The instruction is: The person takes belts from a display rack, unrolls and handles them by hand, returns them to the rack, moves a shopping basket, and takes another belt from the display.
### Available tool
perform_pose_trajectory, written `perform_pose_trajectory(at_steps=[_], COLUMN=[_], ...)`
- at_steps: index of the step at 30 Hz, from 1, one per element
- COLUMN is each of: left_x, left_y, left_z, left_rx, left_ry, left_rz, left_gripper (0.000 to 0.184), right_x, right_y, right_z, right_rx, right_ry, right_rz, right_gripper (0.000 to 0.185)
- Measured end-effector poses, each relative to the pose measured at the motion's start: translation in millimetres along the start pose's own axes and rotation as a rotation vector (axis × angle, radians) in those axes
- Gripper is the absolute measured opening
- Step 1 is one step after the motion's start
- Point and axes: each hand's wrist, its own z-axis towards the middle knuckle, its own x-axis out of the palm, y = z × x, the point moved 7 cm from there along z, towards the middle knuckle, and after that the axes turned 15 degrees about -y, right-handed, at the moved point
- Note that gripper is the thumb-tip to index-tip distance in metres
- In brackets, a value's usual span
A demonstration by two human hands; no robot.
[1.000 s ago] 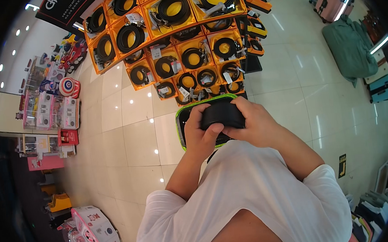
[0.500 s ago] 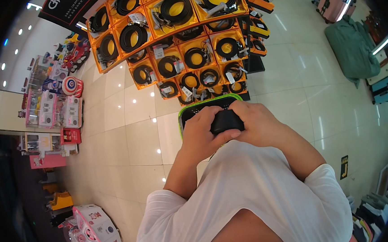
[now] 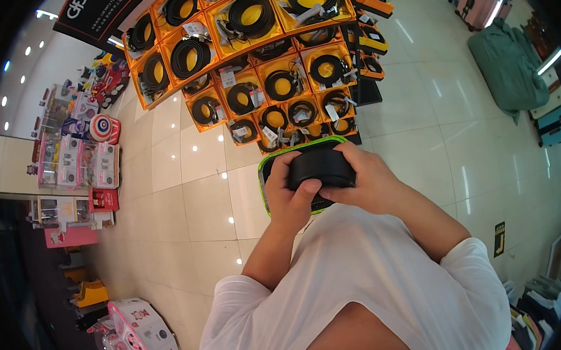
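Note:
A coiled black belt (image 3: 321,167) is held between my two hands in front of my chest. My left hand (image 3: 288,197) is closed on its left side, thumb across the near lower edge. On the right side, my right hand (image 3: 366,177) grips the coil, its thumb close to the left thumb. Below the hands is a black shopping basket with a green rim (image 3: 263,194). The hands and belt cover much of the basket, so its contents are hidden.
Ahead stands a stepped display rack (image 3: 211,69) with orange compartments of coiled belts. Toy machines (image 3: 71,160) line the left, with a round-topped machine (image 3: 136,338) at lower left. A green-covered pile (image 3: 507,68) and suitcases (image 3: 555,126) stand at right.
The coiled belt has turned and shows more of its broad side. My fingers have shifted to its left and right edges, uncovering more of it.

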Motion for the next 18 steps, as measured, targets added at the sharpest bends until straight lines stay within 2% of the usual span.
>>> perform_pose_trajectory(at_steps=[8, 10, 11, 12, 13, 14, 16, 18], left_x=[7, 11, 12, 15, 18, 18, 23, 22], left_y=[-3, -15, -18, -24, -31, -35, -41, -39], left_z=[3, 6, 7, 6, 6, 7, 6, 7], left_rx=[-0.036, 0.085, 0.085, 0.175, 0.266, 0.266, 0.391, 0.367], left_ry=[0.106, 0.181, 0.181, 0.204, 0.227, 0.226, 0.343, 0.336], left_rz=[-0.013, 0.220, 0.221, 0.253, 0.285, 0.285, 0.560, 0.569], left_gripper=[0.058, 0.060, 0.060, 0.064, 0.068, 0.068, 0.063, 0.062], right_x=[-4, -4, -2, -1, 3, 7, 8, 10], right_y=[-5, -4, -3, -4, -2, 0, 0, -1], right_z=[1, 2, 2, 2, 1, 0, 0, 0], right_rx=[-0.071, -0.090, -0.111, -0.111, -0.175, -0.240, -0.252, -0.263], right_ry=[-0.063, -0.043, -0.022, -0.022, 0.008, 0.038, 0.039, 0.040], right_rz=[-0.068, -0.103, -0.139, -0.138, -0.195, -0.252, -0.263, -0.274], right_gripper=[0.044, 0.044, 0.043, 0.043, 0.042, 0.041, 0.041, 0.040])
